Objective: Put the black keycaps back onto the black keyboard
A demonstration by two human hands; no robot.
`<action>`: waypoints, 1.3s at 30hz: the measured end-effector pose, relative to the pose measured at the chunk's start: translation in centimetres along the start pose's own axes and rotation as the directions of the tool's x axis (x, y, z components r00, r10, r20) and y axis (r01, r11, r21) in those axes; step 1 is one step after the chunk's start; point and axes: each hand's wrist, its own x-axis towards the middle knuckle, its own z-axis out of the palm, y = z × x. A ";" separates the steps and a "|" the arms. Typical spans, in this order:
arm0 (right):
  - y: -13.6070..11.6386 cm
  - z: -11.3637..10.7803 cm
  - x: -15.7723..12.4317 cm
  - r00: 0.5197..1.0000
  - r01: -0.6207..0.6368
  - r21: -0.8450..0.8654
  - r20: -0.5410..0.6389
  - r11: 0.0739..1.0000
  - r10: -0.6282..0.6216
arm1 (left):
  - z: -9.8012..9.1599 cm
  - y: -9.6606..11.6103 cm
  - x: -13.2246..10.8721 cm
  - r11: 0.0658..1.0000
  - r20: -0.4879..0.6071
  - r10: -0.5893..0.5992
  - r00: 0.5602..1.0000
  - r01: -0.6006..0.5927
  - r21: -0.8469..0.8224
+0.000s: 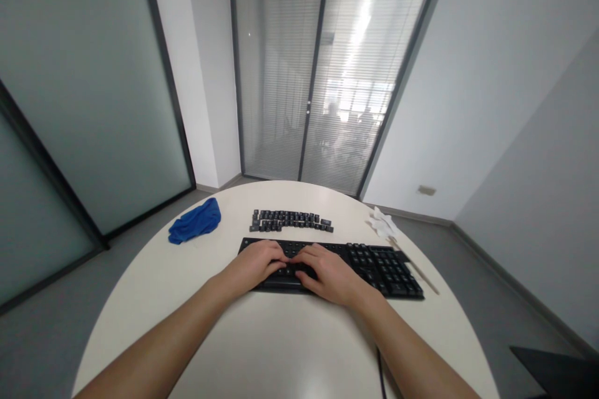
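A black keyboard (327,252) lies across the table; many keys on its left part look stripped of their caps, while the right part still carries caps. My left hand (262,260) rests over the left part, thumb and forefinger drawn close together; whatever lies between them is too small to make out. Beside it, my right hand (330,271) reaches in from the right, its forefinger tip meeting the left fingertips. The right thumb is held apart, low over the keyboard, and no object shows in that hand. Loose black keycaps (294,218) stand in rows behind the keyboard.
On the round white table (281,336), a crumpled blue cloth (195,222) lies at the left. White tissue (382,223) and a thin wooden stick (425,277) are at the right. A black cable (380,374) runs toward the front edge, partly under my right arm.
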 end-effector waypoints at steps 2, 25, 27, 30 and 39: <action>-0.1 -0.1 0.0 1.000 -0.001 -0.002 0.004 1.000 0.001 | 0.1 0.2 0.0 0.999 0.016 -0.003 1.000 0.003 0.034; 0.3 0.5 0.0 0.999 0.009 0.015 0.049 1.000 -0.010 | -2.9 0.6 -1.8 0.998 0.165 0.022 0.986 -0.030 0.048; 0.4 0.6 0.1 0.999 0.003 0.025 0.049 1.000 -0.004 | -2.9 1.2 -1.9 0.995 0.148 0.017 0.989 -0.032 0.096; 0.2 0.6 0.3 0.999 -0.012 0.027 0.050 1.000 0.011 | -2.6 1.7 -1.9 0.990 0.148 0.013 0.989 -0.033 0.134; -0.1 0.3 0.4 0.998 -0.017 0.027 0.058 0.999 0.015 | -2.3 1.3 -1.8 0.991 0.140 0.006 0.990 -0.024 0.130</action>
